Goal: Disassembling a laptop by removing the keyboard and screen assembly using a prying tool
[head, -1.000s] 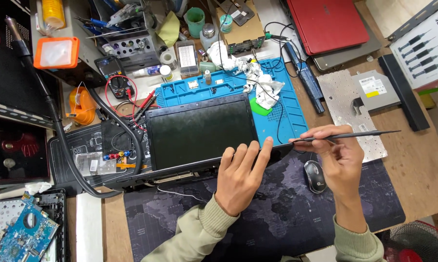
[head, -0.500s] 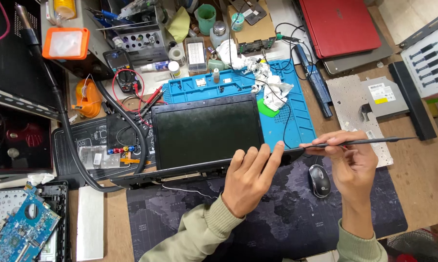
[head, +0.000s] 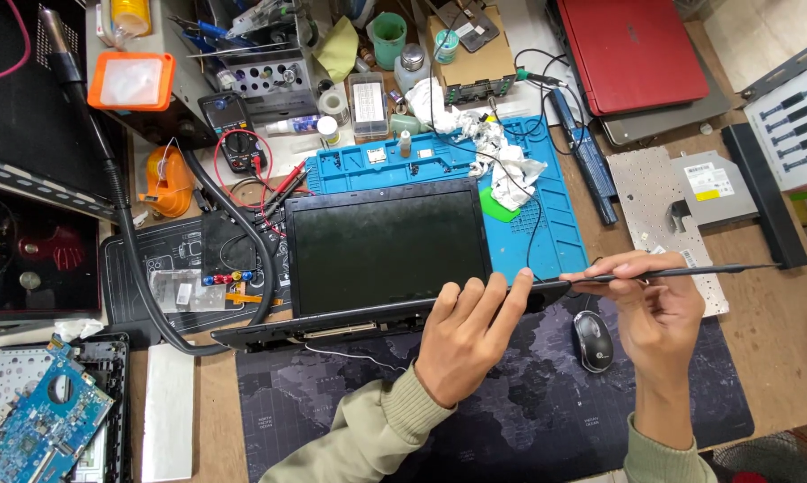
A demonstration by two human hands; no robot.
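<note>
A black laptop (head: 385,250) stands open in the middle of the bench, its dark screen facing up and its base edge toward me. My left hand (head: 464,335) rests on that front edge with the fingers spread over it. My right hand (head: 658,309) pinches a long thin black pry tool (head: 689,270) held level, its left tip at the laptop's right front corner. A black computer mouse (head: 593,341) lies on the dark desk mat (head: 528,420) between my two hands.
A blue silicone work mat (head: 555,233) with crumpled tissues lies behind the laptop. A red laptop (head: 631,54), a loose keyboard (head: 654,197) and an optical drive (head: 712,183) sit at the right. Tools, a multimeter (head: 229,125) and circuit boards (head: 41,425) crowd the left.
The camera view has shifted slightly. My left hand has slid a little right along the laptop's front edge; the pry tool stays level at the right corner.
</note>
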